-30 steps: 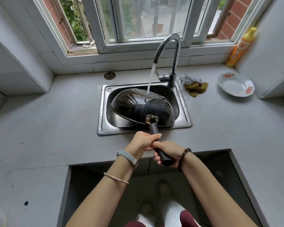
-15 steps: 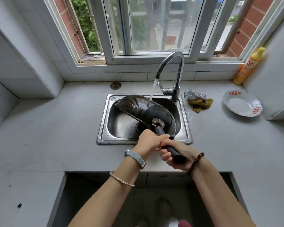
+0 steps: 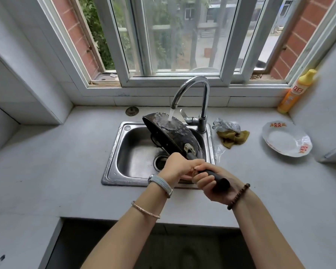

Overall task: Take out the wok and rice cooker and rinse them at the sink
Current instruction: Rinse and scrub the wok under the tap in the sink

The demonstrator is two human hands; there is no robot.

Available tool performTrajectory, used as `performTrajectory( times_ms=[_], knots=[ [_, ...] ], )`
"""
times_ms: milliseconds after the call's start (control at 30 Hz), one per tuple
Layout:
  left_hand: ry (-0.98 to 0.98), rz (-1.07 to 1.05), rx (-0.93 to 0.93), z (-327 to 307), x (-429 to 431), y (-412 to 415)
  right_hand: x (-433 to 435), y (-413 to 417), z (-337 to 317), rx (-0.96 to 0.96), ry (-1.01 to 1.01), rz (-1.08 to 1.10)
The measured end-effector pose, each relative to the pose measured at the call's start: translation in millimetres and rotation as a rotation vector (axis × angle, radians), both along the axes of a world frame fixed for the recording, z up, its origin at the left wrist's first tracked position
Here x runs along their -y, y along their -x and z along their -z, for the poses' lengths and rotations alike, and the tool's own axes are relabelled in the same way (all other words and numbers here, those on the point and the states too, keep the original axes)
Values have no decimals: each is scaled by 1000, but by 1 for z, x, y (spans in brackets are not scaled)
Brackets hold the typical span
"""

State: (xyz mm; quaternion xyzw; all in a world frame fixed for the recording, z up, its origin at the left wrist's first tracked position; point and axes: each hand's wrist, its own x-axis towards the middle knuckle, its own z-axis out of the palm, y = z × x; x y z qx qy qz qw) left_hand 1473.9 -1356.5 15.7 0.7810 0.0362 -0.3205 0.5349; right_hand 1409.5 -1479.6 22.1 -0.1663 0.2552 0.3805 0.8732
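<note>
A black wok (image 3: pixel 173 133) is held tilted over the steel sink (image 3: pixel 132 152), its dark underside facing up and to the right. Water from the chrome faucet (image 3: pixel 192 92) runs onto that underside near the far rim. My left hand (image 3: pixel 179 166) grips the black handle close to the wok. My right hand (image 3: pixel 211 183) grips the same handle nearer its end. The wok's inside faces down and left, hidden from me. No rice cooker is in view.
A steel scrubber and a brownish cloth (image 3: pixel 231 134) lie right of the faucet. A white plate (image 3: pixel 286 139) sits farther right, a yellow detergent bottle (image 3: pixel 297 90) in the corner. A drain cover (image 3: pixel 132 111) lies behind the sink. Below the counter edge is an open dark gap (image 3: pixel 163 247).
The wok has been rolled over from rim-up to underside-up, so the stream now hits its outside. Both hands stayed on the handle. My view rose toward the window.
</note>
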Motion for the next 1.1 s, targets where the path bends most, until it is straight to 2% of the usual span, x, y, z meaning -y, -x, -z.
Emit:
performTrajectory(
  times_ms=[267, 700, 867, 1100],
  knots=[
    [-34, -10, -17, -2, 22, -10, 27, -13, 2, -34, -110, -20],
    [-46, 3, -32, 0, 29, -16, 37, -17, 3, -41, -104, -19],
    [-52, -3, -23, 1, 24, -12, 32, -13, 4, -24, -50, -15],
    [-35, 0, -41, 7, 4, 3, 7, 5, 5, -13, 172, -19]
  ],
)
